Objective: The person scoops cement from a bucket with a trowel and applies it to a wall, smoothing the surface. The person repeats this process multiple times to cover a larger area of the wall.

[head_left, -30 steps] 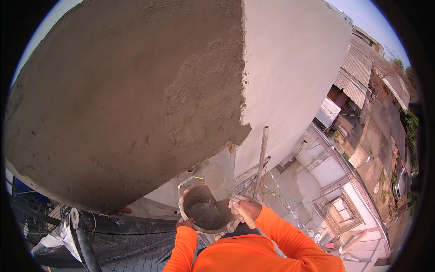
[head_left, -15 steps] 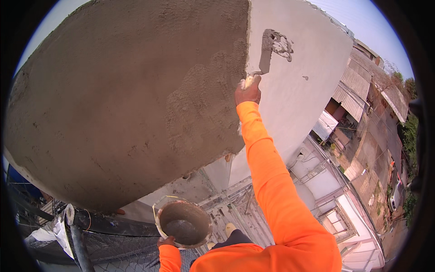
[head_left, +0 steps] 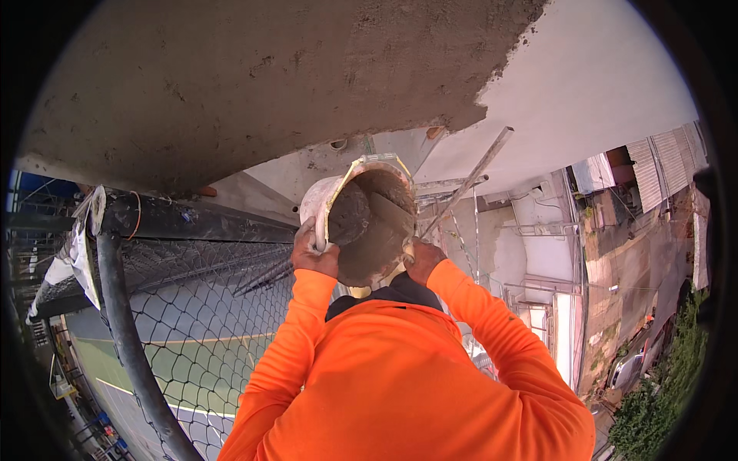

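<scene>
A mortar-smeared bucket (head_left: 317, 201) is tipped in front of my body, with its mouth toward me and wet grey mortar (head_left: 350, 215) inside. My left hand (head_left: 314, 252) is closed on its left rim. At the right rim, my right hand (head_left: 423, 261) is closed around the handle of a trowel (head_left: 392, 213). The trowel's blade lies inside the bucket, partly lost against the mortar. Beyond the bucket, a wall face coated in rough brown-grey mortar (head_left: 307, 77) ends in a ragged edge.
A smooth pale wall (head_left: 592, 92) adjoins the coated face. To the left run a dark pipe rail (head_left: 200, 219) and wire mesh (head_left: 207, 323), with a green court far below. A slanting pole (head_left: 473, 177) stands right of the bucket. Roofs (head_left: 649, 173) and trees lie below right.
My right hand has come down from the pale wall with the trowel to the bucket. The bucket has been raised and tipped toward me by my left hand. The view has tilted downward.
</scene>
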`<act>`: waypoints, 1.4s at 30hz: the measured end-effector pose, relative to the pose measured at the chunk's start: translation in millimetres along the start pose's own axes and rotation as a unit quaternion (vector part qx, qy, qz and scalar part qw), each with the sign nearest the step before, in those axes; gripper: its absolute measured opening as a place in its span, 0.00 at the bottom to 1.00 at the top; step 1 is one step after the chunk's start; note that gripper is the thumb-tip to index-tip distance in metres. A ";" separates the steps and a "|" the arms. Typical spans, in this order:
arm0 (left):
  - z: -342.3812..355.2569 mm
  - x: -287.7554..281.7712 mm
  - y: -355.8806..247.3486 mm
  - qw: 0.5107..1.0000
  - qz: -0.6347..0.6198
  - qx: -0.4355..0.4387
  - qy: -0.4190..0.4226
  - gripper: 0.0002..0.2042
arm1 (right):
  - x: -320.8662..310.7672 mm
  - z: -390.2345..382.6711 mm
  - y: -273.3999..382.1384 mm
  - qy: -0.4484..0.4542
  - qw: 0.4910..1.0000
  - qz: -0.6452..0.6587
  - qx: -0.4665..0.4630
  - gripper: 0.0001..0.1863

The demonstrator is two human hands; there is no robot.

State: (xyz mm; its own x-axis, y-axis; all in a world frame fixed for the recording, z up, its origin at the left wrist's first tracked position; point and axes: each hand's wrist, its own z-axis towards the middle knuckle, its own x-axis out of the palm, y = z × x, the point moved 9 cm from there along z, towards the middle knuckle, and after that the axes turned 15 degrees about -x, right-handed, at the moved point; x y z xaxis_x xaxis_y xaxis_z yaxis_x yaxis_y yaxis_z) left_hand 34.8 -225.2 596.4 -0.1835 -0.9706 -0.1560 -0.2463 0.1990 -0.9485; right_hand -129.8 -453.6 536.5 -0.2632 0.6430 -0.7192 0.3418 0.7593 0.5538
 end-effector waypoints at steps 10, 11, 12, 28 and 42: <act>-9.2 27.0 -42.6 0.992 0.070 0.090 0.057 0.14 | 74.5 25.6 39.3 0.101 0.822 0.558 0.057 0.16; -4.1 22.7 -36.4 0.995 0.045 0.071 0.053 0.14 | 74.7 14.7 52.1 0.143 0.784 0.604 0.031 0.14; 3.6 18.9 -15.6 0.997 0.040 -0.029 0.061 0.14 | 60.7 9.0 68.3 0.135 0.736 0.663 -0.040 0.14; 21.6 -72.0 115.3 0.934 -0.028 -0.351 -0.062 0.09 | -303.2 -131.3 121.2 -0.534 0.634 0.429 -0.360 0.29; 15.4 -110.4 115.3 0.950 -0.039 -0.290 -0.112 0.10 | -230.8 36.1 136.0 -0.231 0.961 0.031 -0.147 0.28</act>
State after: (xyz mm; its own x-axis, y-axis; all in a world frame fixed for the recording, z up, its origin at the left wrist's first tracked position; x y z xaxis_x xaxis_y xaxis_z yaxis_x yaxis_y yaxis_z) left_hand 41.3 -97.1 500.0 0.0489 -0.9770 -0.2074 -0.7455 0.1025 -0.6586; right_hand 10.0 -502.4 762.6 0.2021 0.6266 -0.7526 0.0572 0.7596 0.6478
